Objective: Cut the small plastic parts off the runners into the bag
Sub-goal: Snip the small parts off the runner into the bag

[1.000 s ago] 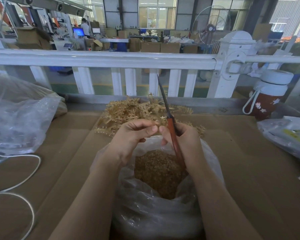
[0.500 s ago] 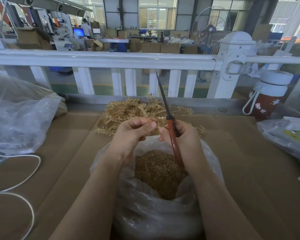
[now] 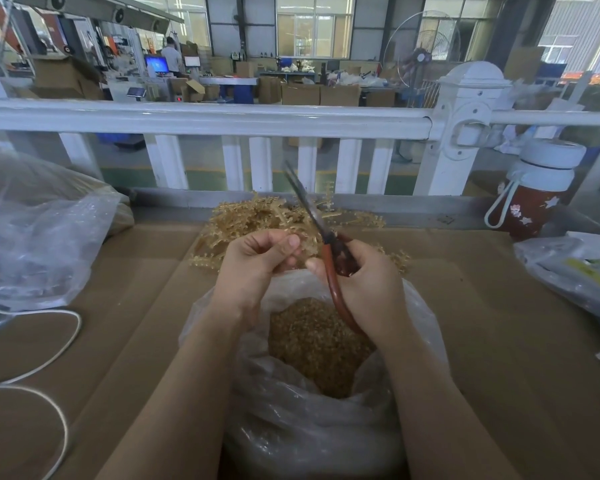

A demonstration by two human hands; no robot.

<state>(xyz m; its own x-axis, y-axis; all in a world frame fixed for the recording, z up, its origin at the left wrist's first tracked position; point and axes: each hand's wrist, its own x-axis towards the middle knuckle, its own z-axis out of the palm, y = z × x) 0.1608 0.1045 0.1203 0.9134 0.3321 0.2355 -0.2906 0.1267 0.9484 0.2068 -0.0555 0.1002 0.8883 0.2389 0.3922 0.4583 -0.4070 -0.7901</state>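
The right hand (image 3: 368, 282) is curled round the red handles of the scissors (image 3: 326, 244), whose blades point up and away toward the far edge of the surface (image 3: 499, 341). The left hand (image 3: 257, 261) is curled, thumb against fingertips beside the scissors; what it pinches is too small to tell. Both hands hover over the open bag (image 3: 291, 427) at the near edge, which is part full of cut parts (image 3: 312, 344). A pile of runners (image 3: 257, 220) lies at the far edge, just behind the hands. A bottle (image 3: 534, 192) stands at the far right corner, and a cable (image 3: 49, 358) loops along the left edge.
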